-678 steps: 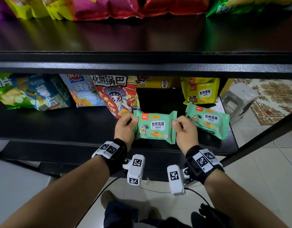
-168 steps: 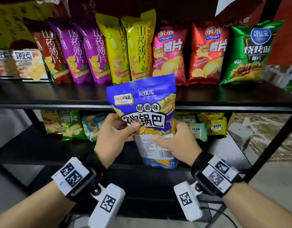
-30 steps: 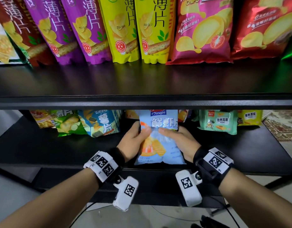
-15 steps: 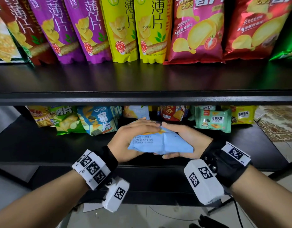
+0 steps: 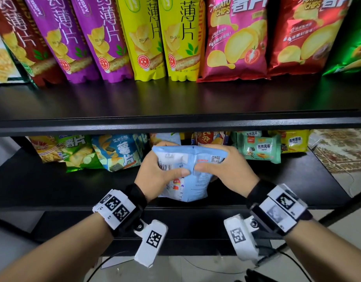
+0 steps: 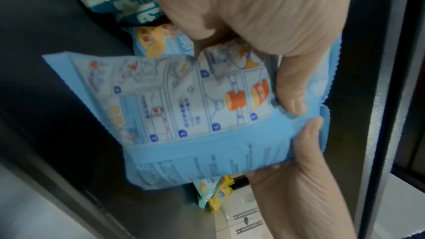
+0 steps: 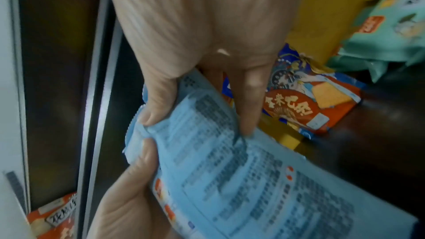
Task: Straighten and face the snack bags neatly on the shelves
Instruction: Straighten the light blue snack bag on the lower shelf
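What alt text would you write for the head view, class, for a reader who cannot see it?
Both hands, left hand and right hand, grip a pale blue foil snack bag, printed back facing the camera, over the black lower shelf. Tall purple, yellow and red chip bags line the shelf above.

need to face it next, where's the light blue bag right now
In the head view the light blue bag is held back-side out by both hands, left hand and right hand, above the lower shelf, centre front.
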Demonstrator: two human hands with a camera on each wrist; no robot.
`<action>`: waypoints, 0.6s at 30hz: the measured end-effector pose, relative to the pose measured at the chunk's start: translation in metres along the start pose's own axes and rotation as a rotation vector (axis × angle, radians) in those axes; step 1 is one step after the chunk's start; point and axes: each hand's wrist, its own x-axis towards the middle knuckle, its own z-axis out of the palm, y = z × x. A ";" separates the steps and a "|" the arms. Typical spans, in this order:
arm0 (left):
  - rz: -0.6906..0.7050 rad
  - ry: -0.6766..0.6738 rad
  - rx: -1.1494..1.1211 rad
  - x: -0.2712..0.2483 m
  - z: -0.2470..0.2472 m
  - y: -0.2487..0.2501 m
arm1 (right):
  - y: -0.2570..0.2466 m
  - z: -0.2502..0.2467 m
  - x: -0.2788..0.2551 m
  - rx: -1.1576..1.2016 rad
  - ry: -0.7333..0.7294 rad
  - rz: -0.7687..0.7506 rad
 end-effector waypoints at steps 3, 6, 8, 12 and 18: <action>0.002 0.000 -0.025 0.003 0.011 0.005 | 0.006 0.003 0.002 0.028 0.078 -0.049; -0.009 -0.024 -0.073 0.007 0.017 0.009 | 0.007 0.004 0.007 -0.040 0.154 -0.067; -0.067 -0.068 -0.117 0.006 0.019 0.008 | 0.008 0.003 0.011 -0.098 0.246 -0.043; -0.103 -0.219 -0.095 0.004 0.023 0.002 | 0.014 -0.003 0.022 -0.091 0.345 0.106; -0.111 -0.138 -0.012 0.010 0.018 0.004 | 0.021 -0.004 0.021 0.037 0.282 0.251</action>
